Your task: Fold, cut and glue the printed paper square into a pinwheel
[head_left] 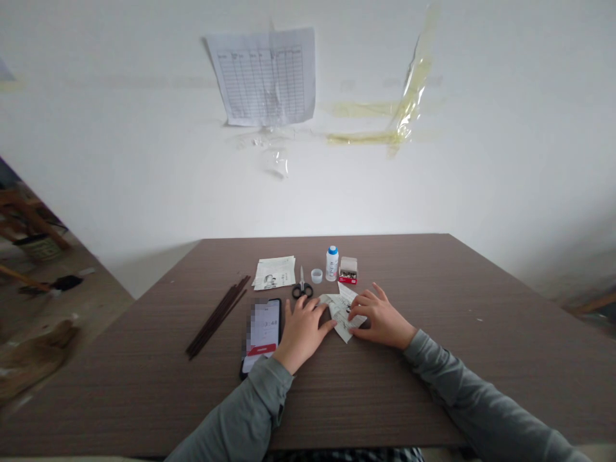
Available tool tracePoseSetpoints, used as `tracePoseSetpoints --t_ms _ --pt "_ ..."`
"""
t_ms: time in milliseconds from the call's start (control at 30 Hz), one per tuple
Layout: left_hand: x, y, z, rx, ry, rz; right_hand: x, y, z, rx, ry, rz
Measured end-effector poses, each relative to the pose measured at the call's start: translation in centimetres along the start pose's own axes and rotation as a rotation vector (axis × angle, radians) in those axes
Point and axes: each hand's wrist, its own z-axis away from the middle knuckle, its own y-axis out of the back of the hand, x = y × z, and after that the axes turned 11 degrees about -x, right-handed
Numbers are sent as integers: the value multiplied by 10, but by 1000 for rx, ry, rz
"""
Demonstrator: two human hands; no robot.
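Note:
A folded piece of printed paper [342, 319] lies on the table between my two hands, its corners pointing different ways. My right hand [382, 319] is on its right side, with the thumb and curled fingers closing on the paper's edge. From the left, my left hand [303, 333] rests with fingers apart, and its thumb and index fingertips reach the paper's left edge. Just beyond my left fingertips lie black-handled scissors [302, 291], blades pointing away. A phone [264, 327] with a lit screen sits beside my left wrist.
Several thin dark brown sticks [219, 317] lie at the left. Farther back are a stack of printed paper sheets [274, 273], a small clear cup [316, 276], a white bottle with a blue cap [332, 264] and a small red-and-white box [348, 270]. A white wall [366, 199] borders the table's far edge.

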Motion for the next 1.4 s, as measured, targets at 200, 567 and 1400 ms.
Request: tracePoseSetpoints --t_ms 200,567,1400 --pt "1 1 1 -11 -1 -1 -3 0 1 -11 -25 64" --pt "4 5 2 -43 12 21 7 -5 3 42 -8 34" --pt "19 3 5 -59 22 53 15 -41 -2 297 -113 -22"
